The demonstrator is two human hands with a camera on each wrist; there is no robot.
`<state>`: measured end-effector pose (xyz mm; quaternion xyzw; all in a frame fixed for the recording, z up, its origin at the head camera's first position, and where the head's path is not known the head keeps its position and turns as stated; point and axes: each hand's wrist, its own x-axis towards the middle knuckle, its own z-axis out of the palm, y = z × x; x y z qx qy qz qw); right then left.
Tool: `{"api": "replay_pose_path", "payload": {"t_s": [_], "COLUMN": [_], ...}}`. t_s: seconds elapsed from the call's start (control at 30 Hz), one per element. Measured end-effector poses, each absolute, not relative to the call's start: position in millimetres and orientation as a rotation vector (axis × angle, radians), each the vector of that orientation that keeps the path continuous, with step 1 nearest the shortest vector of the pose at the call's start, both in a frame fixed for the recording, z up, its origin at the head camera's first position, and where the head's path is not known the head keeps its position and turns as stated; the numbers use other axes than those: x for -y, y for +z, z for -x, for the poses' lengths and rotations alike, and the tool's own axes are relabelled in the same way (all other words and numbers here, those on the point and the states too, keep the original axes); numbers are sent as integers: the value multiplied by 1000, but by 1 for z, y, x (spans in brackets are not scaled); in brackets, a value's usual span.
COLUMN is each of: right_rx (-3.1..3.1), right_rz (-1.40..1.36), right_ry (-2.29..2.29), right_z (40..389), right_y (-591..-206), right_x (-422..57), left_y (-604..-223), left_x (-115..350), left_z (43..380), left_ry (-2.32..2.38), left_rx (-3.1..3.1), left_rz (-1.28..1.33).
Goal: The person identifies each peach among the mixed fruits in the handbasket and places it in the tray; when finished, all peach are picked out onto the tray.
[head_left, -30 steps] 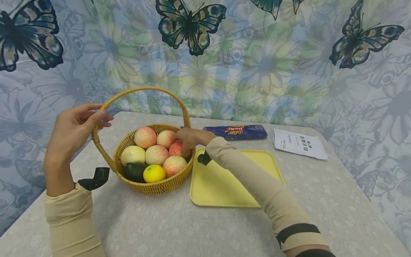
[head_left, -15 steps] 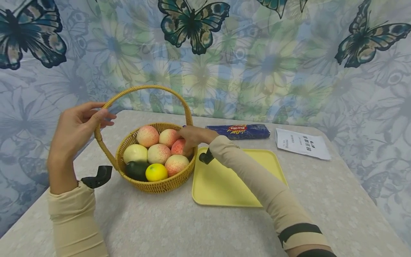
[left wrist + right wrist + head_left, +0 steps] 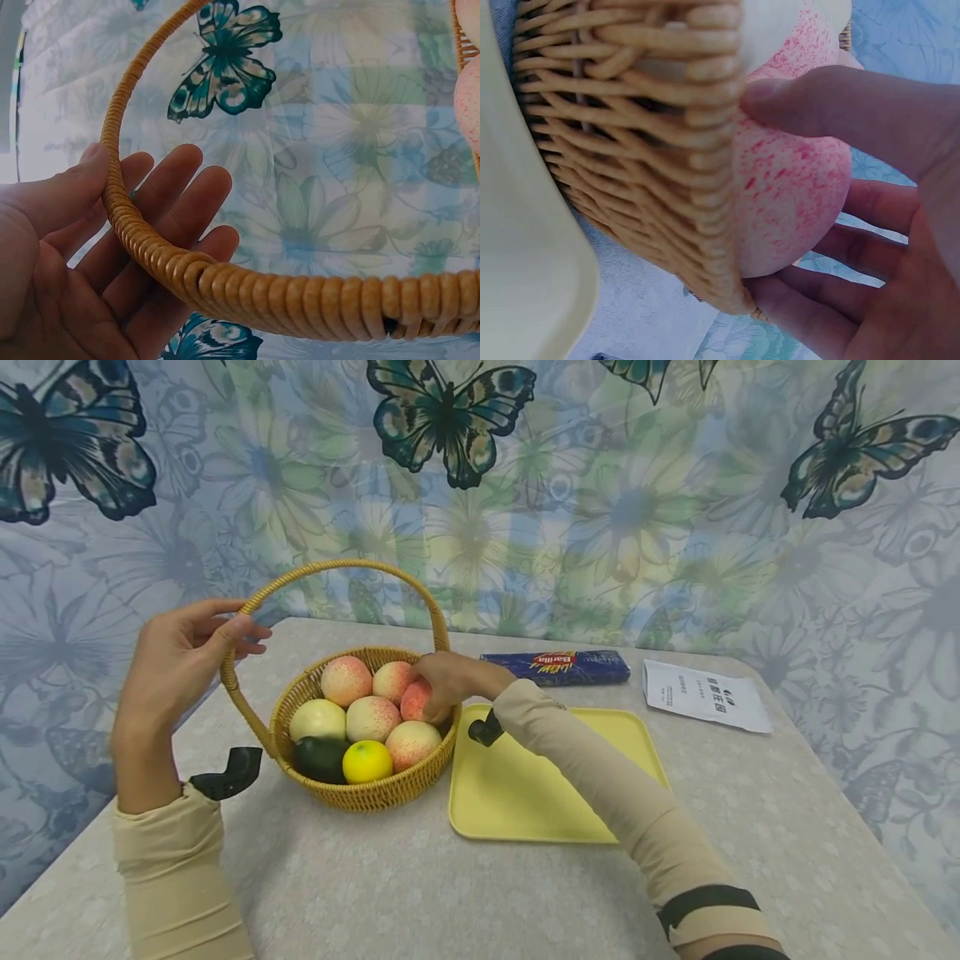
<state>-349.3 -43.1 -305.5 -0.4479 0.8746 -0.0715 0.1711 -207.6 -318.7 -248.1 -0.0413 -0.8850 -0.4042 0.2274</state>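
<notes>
A wicker basket (image 3: 360, 797) of fruit stands left of the middle in the head view. My left hand (image 3: 168, 664) pinches its arched handle (image 3: 142, 240) on the left side, thumb in front and fingers behind. At the right rim, my right hand (image 3: 457, 681) grips a red-speckled peach (image 3: 791, 195), its thumb on one side and fingers round the other. The peach still sits in the basket, partly hidden by the hand. Beside it lie several more peaches (image 3: 372, 720), a pale yellow-green fruit (image 3: 318, 721), a dark green fruit (image 3: 320, 759) and a yellow fruit (image 3: 367, 762).
A yellow tray (image 3: 517, 806) lies right of the basket, under the right forearm. Behind the tray is a blue Barilla pasta pack (image 3: 592, 667). A white printed packet (image 3: 705, 695) lies farther right. Butterfly-patterned cloth (image 3: 600, 527) hangs behind the table.
The fruits have shifted slightly in the basket. Both hands keep their places at the handle and the peach; the whole head view has shifted a little.
</notes>
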Motion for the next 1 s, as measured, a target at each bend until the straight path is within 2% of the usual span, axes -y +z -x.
{"api": "replay_pose_path", "payload": {"t_s": [0.47, 1.0], "right_rx": [-2551, -2547], "right_rz": [1366, 1367], "right_ry": [-132, -411], "right_z": [344, 343], "right_y": [-294, -292], "right_x": [42, 21], "left_y": [-249, -249], "left_x": [320, 320], "left_z": [207, 208], "left_ry": [-1106, -1108], "left_rx": [2440, 2443], "left_rz": [102, 108]}}
